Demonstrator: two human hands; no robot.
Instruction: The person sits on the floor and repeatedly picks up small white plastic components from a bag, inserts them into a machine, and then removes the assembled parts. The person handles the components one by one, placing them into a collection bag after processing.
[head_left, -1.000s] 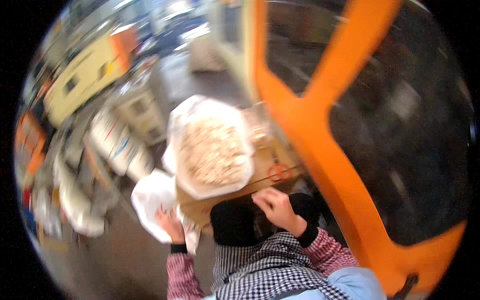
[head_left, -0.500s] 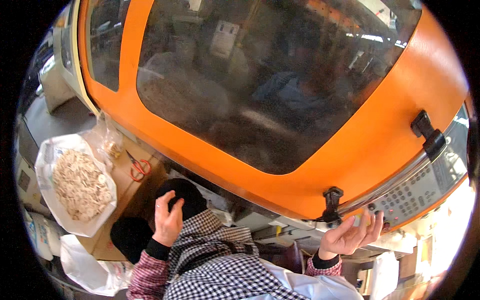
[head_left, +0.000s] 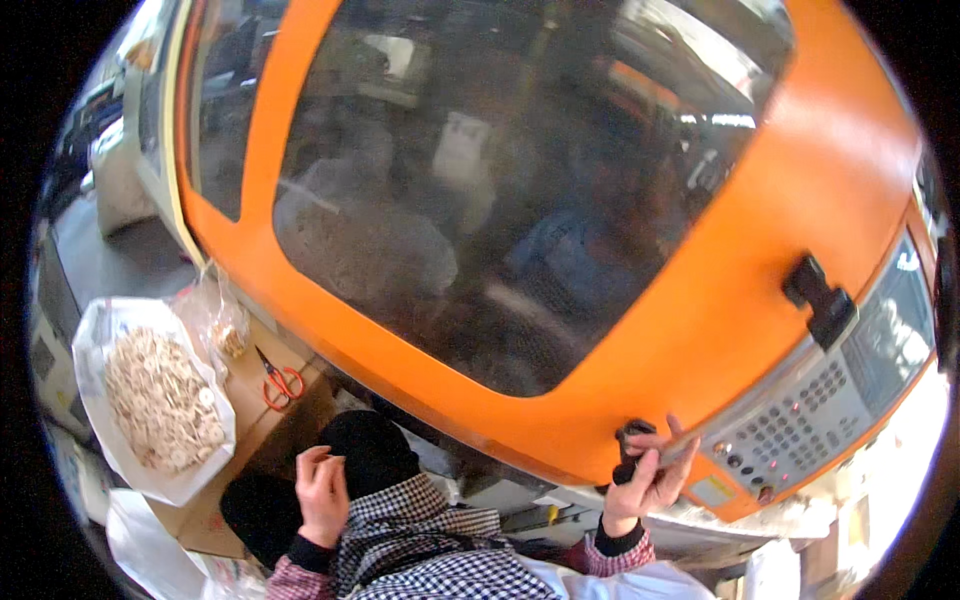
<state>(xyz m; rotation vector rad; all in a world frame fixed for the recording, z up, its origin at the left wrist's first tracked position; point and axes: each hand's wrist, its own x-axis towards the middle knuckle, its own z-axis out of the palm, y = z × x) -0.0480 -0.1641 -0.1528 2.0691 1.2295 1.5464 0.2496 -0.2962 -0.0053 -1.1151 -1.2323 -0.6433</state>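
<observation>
While hanging above the lap, shows loosely bent fingers and a slightly parted thumb on the left hand (head_left: pixel 322 497), half open beside a black-clad knee (head_left: pixel 370 450), with nothing visible in the grasp. Close to the body, covers the lap with a black-and-white checkered apron (head_left: pixel 430 530). Farther to the right, reaches up with the right hand (head_left: pixel 650 480) to the lower end of a metal handle bar (head_left: pixel 755 393), fingers spread wide beside a black bracket (head_left: pixel 635 435); cannot tell whether closed on the bar.

Past the knees on the left, lies on a cardboard surface (head_left: pixel 250 400) as a pair of red-handled scissors (head_left: pixel 283 388), blades pointing away. Just beside them, stands as a wide white bag (head_left: pixel 90 345), mouth open, full of small pale pieces (head_left: pixel 160 400). Beyond, touches or nearly touches that bag as a clear plastic bag (head_left: pixel 220 320) with some pieces inside.

Past the handle bar, slopes away as a grey control panel (head_left: pixel 790 425) with rows of round keys. Across the far side, rises as an orange door (head_left: pixel 560 430) around a dark, reflecting window (head_left: pixel 400 220).
</observation>
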